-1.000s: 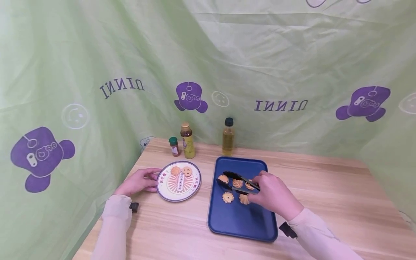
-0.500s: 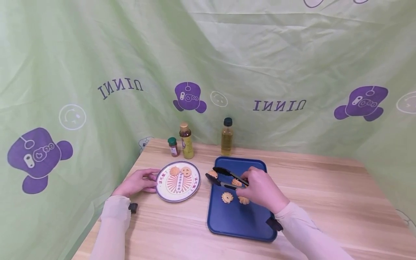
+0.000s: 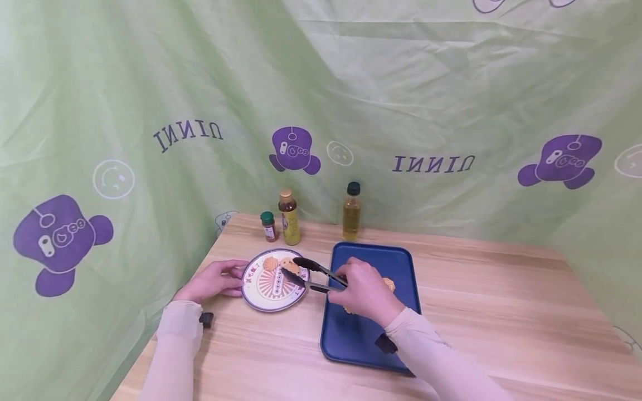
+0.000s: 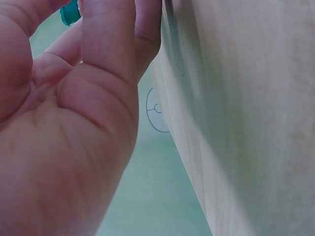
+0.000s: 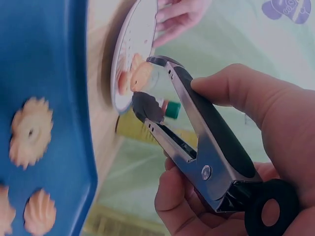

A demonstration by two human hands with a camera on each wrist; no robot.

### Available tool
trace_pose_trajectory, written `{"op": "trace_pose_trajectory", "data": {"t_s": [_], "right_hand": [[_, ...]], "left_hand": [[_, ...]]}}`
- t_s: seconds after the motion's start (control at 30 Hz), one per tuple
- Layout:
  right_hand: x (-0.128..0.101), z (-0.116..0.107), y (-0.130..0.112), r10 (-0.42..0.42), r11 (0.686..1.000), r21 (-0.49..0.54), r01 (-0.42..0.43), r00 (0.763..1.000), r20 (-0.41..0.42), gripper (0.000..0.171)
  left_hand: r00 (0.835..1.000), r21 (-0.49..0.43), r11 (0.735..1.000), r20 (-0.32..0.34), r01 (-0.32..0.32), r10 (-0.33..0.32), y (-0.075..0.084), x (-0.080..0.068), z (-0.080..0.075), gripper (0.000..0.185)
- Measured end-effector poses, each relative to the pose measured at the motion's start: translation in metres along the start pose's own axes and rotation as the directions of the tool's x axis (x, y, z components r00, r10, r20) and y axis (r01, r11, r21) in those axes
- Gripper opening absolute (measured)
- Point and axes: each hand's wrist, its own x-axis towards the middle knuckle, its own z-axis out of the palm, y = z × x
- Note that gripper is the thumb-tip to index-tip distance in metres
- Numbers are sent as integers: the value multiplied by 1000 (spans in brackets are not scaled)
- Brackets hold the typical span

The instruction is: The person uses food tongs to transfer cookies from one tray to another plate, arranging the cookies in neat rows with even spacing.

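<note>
My right hand [image 3: 368, 289] grips black-and-silver tongs [image 3: 321, 279], with the thumb along one arm in the right wrist view. Their tips are over the right part of a round white plate [image 3: 263, 298], and a pale round cookie [image 5: 142, 76] shows between them. Whether it touches the plate I cannot tell. A swirled cookie [image 3: 270, 263] lies on the plate near its far rim. My left hand [image 3: 215, 279] holds the plate's left rim between thumb and fingers. More cookies [image 5: 31, 132] lie on the blue tray [image 3: 366, 348], partly hidden by my right hand in the head view.
Behind the plate stand a small green-capped jar [image 3: 268, 227] and a yellow-labelled bottle [image 3: 290, 220]. An oil bottle [image 3: 352, 214] with a dark cap is behind the tray. A green curtain [image 3: 401, 83] hangs around the wooden table [image 3: 501, 312].
My right hand has carried the tongs left from the tray to over the plate, with a cookie between their tips. My left hand has stayed at the plate's rim.
</note>
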Motion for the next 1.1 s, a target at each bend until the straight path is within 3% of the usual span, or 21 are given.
{"op": "trace_pose_trajectory", "data": {"t_s": [0.43, 0.63, 1.1], "right_hand": [[16, 24, -29, -110, 994, -2, 110, 994, 28, 33], [24, 37, -42, -103, 994, -15, 104, 994, 46, 37], [28, 51, -51, -118, 991, -57, 119, 993, 29, 30]], "left_hand": [[999, -23, 999, 28, -32, 33, 2, 0, 1, 68], [999, -46, 998, 36, -39, 41, -2, 1, 0, 69], [999, -30, 999, 26, -37, 37, 1, -2, -1, 67]]}}
